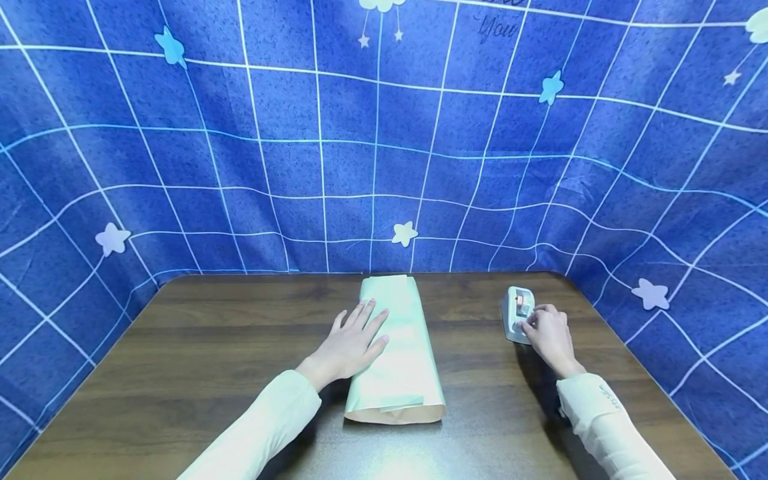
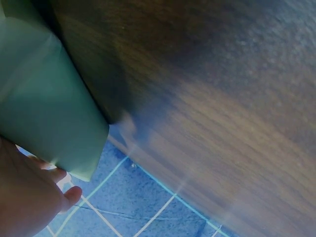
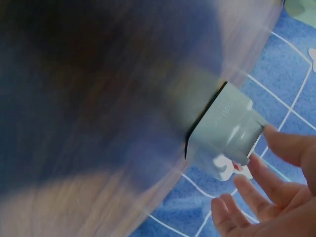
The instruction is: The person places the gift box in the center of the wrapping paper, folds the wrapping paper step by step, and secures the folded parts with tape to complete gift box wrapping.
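Note:
A pale green paper bag [image 1: 396,353], flat and folded, lies lengthwise on the table with its open-looking end towards me. My left hand [image 1: 349,345] rests on its left side, fingers spread and straight. In the left wrist view, part of this hand [image 2: 29,197] shows beside the green paper [image 2: 59,103]. On the right stands a light grey tape dispenser [image 1: 513,327] with a small roll in it. My right hand [image 1: 552,337] is at its cutter end. Thumb and forefinger of that hand [image 3: 276,192] pinch at the serrated edge of the dispenser [image 3: 222,126]; any tape between them is too small to see.
The brown wood-grain table [image 1: 240,320] ends at the back against a blue curtain [image 1: 288,167] with white grid lines and stars. The curtain also runs along both sides. Bare tabletop lies between the bag and the dispenser.

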Tool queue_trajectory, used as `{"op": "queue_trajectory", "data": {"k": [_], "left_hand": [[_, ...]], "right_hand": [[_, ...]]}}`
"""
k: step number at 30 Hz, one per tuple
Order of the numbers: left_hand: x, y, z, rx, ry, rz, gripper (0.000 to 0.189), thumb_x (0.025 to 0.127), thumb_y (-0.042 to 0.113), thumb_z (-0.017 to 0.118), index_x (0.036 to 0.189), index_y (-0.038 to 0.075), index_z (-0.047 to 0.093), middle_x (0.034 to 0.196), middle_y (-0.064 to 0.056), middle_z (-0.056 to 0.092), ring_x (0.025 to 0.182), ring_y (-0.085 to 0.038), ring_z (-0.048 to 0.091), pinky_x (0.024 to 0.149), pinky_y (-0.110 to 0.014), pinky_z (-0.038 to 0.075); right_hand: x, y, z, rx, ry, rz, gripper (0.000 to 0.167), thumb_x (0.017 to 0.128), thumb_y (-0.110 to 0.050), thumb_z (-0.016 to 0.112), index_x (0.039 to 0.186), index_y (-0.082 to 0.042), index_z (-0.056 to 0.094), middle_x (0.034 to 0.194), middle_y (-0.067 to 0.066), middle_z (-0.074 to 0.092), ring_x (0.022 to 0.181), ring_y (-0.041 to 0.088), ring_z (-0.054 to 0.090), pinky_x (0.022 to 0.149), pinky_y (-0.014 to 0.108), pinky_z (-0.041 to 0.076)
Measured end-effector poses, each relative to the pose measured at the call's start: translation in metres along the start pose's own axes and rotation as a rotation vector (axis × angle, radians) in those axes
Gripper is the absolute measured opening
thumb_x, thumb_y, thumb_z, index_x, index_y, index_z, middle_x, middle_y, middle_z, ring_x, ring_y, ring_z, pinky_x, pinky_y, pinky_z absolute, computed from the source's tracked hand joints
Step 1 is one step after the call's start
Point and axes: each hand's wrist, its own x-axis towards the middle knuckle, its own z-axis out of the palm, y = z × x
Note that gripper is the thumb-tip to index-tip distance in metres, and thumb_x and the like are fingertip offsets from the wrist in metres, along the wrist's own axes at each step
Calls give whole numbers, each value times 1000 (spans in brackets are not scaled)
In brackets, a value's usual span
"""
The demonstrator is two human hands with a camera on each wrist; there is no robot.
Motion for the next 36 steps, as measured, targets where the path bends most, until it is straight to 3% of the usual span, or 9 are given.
{"op": "queue_trajectory", "data": {"k": [8, 13, 21, 25, 30, 36], "left_hand": [[-1, 1, -2, 21, -10, -10, 58, 96, 51, 21, 147, 22, 19, 155, -8, 7, 143, -26, 5, 110, -57, 8], [-1, 1, -2, 36, -19, -19, 58, 96, 52, 20, 147, 23, 17, 155, -7, 6, 143, -25, 5, 110, -56, 8], [-1, 1, -1, 37, -11, -12, 59, 96, 51, 20, 147, 22, 18, 155, -8, 7, 143, -26, 5, 109, -57, 8], [-1, 1, 0, 35, -11, -11, 58, 96, 51, 20, 147, 22, 18, 155, -8, 6, 143, -26, 5, 109, -57, 8], [-1, 0, 0, 40, -4, -13, 58, 96, 51, 20, 147, 22, 18, 155, -8, 6, 143, -26, 5, 109, -57, 9], [0, 1, -1, 38, -5, -12, 59, 96, 51, 18, 147, 22, 18, 155, -8, 7, 142, -27, 6, 109, -57, 10]], "right_hand": [[3, -4, 6, 45, 93, 19, 15, 71, -4, 69, 65, 8, 62, 96, 26, 60, 91, 39, 50, 81, 47, 33], [6, -8, 4, 19, 84, -11, 12, 70, -1, 67, 65, 9, 62, 92, 27, 59, 90, 38, 51, 83, 48, 31], [7, -11, 0, 76, 54, 123, 13, 70, -3, 69, 72, 9, 63, 89, 25, 56, 87, 41, 53, 77, 50, 42], [6, -12, -2, 93, 49, 146, 15, 72, -7, 68, 73, 8, 65, 86, 27, 59, 83, 41, 56, 75, 49, 43], [5, -12, -4, 129, 42, 193, 23, 82, -10, 57, 80, 12, 64, 81, 27, 65, 80, 41, 60, 76, 49, 43], [4, -13, -3, 169, -1, 313, 25, 87, -8, 41, 86, 13, 56, 89, 32, 58, 87, 45, 54, 80, 52, 41]]}}
